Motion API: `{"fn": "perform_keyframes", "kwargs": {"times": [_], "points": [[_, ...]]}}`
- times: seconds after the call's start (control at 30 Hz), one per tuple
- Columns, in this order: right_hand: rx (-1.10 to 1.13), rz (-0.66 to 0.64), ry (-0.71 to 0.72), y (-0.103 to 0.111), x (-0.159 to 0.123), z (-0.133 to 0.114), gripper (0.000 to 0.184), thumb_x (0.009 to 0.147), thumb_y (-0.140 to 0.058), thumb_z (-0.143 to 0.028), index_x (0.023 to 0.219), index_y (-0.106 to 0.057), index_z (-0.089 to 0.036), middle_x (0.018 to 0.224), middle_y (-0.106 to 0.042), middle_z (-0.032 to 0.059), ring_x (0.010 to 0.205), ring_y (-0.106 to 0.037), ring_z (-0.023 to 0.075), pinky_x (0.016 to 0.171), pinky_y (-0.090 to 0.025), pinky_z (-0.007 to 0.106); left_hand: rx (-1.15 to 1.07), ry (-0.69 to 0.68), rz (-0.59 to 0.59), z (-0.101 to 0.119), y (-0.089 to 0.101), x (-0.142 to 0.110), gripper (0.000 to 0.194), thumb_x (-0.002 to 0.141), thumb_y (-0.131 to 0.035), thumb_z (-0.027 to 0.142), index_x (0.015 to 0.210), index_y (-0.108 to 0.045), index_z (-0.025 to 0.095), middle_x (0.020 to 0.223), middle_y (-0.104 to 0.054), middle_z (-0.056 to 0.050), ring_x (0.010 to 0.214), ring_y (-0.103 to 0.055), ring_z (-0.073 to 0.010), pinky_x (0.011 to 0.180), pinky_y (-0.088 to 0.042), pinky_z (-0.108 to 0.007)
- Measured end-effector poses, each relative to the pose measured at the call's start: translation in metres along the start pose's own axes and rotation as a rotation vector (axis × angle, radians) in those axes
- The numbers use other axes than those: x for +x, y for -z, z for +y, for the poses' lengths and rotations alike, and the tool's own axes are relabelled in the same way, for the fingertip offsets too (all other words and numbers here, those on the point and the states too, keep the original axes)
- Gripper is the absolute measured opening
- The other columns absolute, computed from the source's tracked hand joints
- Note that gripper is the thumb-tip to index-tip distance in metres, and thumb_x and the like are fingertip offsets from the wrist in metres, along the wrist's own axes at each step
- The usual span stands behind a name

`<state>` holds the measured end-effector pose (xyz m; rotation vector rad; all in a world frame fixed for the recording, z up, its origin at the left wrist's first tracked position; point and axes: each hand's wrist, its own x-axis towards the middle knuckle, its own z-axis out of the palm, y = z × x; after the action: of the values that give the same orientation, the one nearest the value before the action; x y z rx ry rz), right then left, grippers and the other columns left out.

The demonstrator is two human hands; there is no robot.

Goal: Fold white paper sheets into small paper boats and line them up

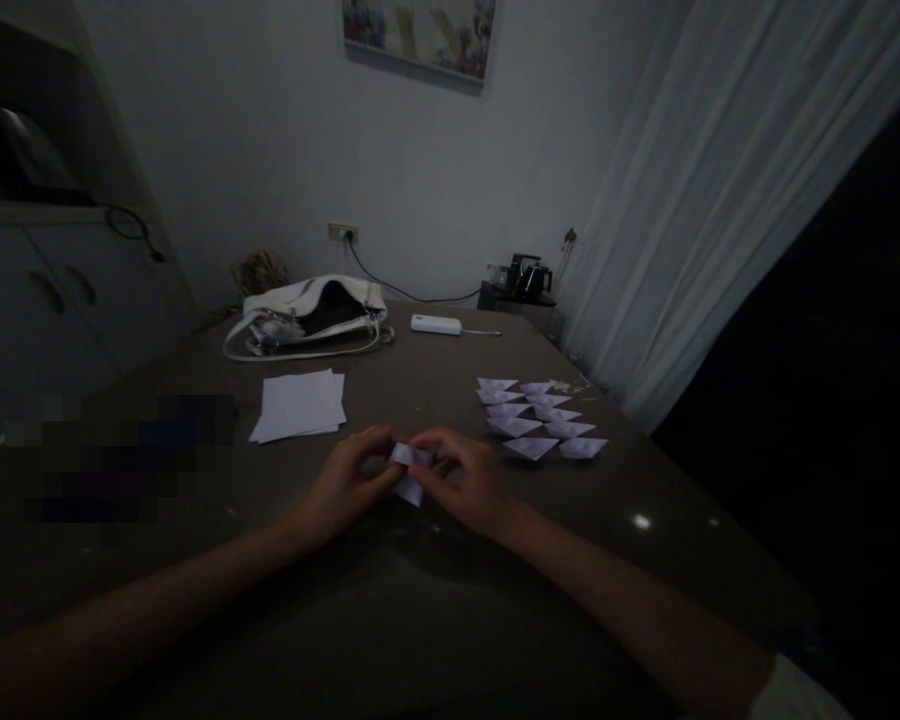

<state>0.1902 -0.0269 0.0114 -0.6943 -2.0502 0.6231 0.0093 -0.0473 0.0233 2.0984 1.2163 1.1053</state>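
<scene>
A small piece of folded white paper point(411, 490) is held between both hands just above the dark table, one corner pointing down toward me. My left hand point(356, 475) pinches its left side between thumb and fingers. From the right, my right hand point(469, 480) grips it too, thumb pressed on the front near the middle. The fingers behind the paper are partly hidden. Several folded paper boats point(510, 425) stand in two columns to the right of my hands. Beyond my left hand lies a short stack of white paper sheets point(300, 405), slightly fanned.
The dark, glossy table point(390, 620) reaches toward the wall. A white handbag point(311, 315) and a white power bank point(436, 325) with a short cable lie at its far side. A black kettle point(534, 282) stands beyond the far right corner, near a sheer curtain point(667, 220).
</scene>
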Motion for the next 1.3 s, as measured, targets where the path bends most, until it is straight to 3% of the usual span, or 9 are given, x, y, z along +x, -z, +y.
{"fn": "perform_keyframes", "kwargs": {"times": [0.17, 0.3, 0.43, 0.67, 0.8, 0.9, 1.0, 1.13, 1.3], "points": [[0.174, 0.053, -0.092, -0.001, 0.002, 0.001, 0.029, 0.083, -0.059, -0.033, 0.11, -0.051, -0.022, 0.098, -0.065, 0.0051, 0.082, -0.065, 0.0147, 0.067, -0.052, 0.026, 0.038, -0.05, 0.048, -0.005, 0.003, 0.002, 0.016, 0.08, -0.051, 0.03, 0.082, -0.062, 0.018, 0.078, -0.061, -0.002, 0.079, -0.054, -0.0199, 0.072, -0.043, -0.03], [0.247, 0.031, -0.167, -0.001, 0.005, 0.007, 0.025, 0.078, -0.066, -0.034, 0.097, -0.058, -0.019, 0.092, -0.067, 0.0043, 0.077, -0.065, 0.0146, 0.068, -0.052, 0.027, 0.016, -0.101, 0.003, -0.005, 0.004, 0.001, 0.019, 0.085, -0.047, 0.03, 0.083, -0.061, 0.018, 0.08, -0.06, -0.003, 0.079, -0.053, -0.0193, 0.074, -0.042, -0.03], [0.226, 0.02, -0.173, 0.001, 0.007, 0.012, 0.02, 0.079, -0.065, -0.032, 0.094, -0.063, -0.018, 0.082, -0.068, 0.0031, 0.073, -0.064, 0.014, 0.067, -0.051, 0.026, -0.025, -0.042, -0.006, -0.002, 0.003, 0.0, 0.033, 0.092, -0.034, 0.035, 0.088, -0.062, 0.018, 0.081, -0.06, -0.004, 0.08, -0.055, -0.0193, 0.074, -0.043, -0.03], [0.146, 0.062, -0.136, 0.002, 0.006, 0.011, 0.014, 0.079, -0.064, -0.031, 0.081, -0.061, -0.018, 0.079, -0.065, 0.0016, 0.071, -0.063, 0.0139, 0.067, -0.052, 0.027, 0.037, -0.02, 0.08, -0.006, 0.005, 0.004, 0.024, 0.081, -0.056, 0.041, 0.077, -0.064, 0.019, 0.077, -0.062, -0.003, 0.079, -0.055, -0.0202, 0.072, -0.044, -0.031], [0.299, 0.127, -0.187, 0.002, 0.008, 0.015, 0.032, 0.072, -0.07, -0.031, 0.098, -0.055, -0.02, 0.102, -0.061, 0.0051, 0.078, -0.063, 0.0144, 0.066, -0.053, 0.027, 0.013, -0.081, 0.052, -0.006, 0.006, 0.003, 0.025, 0.085, -0.053, 0.038, 0.075, -0.065, 0.019, 0.076, -0.064, -0.003, 0.08, -0.055, -0.0201, 0.074, -0.044, -0.031], [0.438, 0.063, -0.268, 0.002, 0.009, 0.02, 0.049, 0.067, -0.074, -0.03, 0.11, -0.051, -0.023, 0.112, -0.058, 0.0069, 0.08, -0.064, 0.0143, 0.07, -0.053, 0.029, 0.03, -0.137, 0.035, -0.007, 0.005, 0.003, 0.023, 0.086, -0.054, 0.035, 0.076, -0.066, 0.019, 0.078, -0.066, -0.004, 0.08, -0.055, -0.02, 0.074, -0.043, -0.032], [0.446, -0.045, -0.264, 0.001, 0.008, 0.022, 0.042, 0.069, -0.073, -0.028, 0.107, -0.056, -0.021, 0.103, -0.063, 0.006, 0.084, -0.063, 0.0153, 0.076, -0.051, 0.031, 0.046, -0.148, 0.034, -0.009, 0.004, 0.003, 0.02, 0.085, -0.056, 0.034, 0.078, -0.067, 0.019, 0.077, -0.065, -0.003, 0.079, -0.056, -0.0199, 0.073, -0.044, -0.031], [0.416, -0.052, -0.254, 0.001, 0.008, 0.022, 0.023, 0.075, -0.068, -0.033, 0.09, -0.064, -0.016, 0.084, -0.066, 0.0032, 0.075, -0.062, 0.0142, 0.071, -0.05, 0.028, 0.036, -0.107, 0.099, -0.012, 0.002, 0.003, 0.017, 0.084, -0.058, 0.035, 0.084, -0.066, 0.02, 0.093, -0.062, -0.004, 0.092, -0.056, -0.0206, 0.082, -0.045, -0.034], [0.395, -0.004, -0.302, 0.0, 0.008, 0.022, 0.026, 0.072, -0.069, -0.038, 0.084, -0.065, -0.016, 0.078, -0.066, 0.0026, 0.069, -0.062, 0.0136, 0.065, -0.05, 0.026, -0.195, 0.091, 0.135, -0.017, -0.004, 0.005, 0.036, 0.077, -0.063, 0.042, 0.107, -0.058, 0.021, 0.125, -0.05, -0.009, 0.115, -0.049, -0.0268, 0.088, -0.048, -0.041]]}}
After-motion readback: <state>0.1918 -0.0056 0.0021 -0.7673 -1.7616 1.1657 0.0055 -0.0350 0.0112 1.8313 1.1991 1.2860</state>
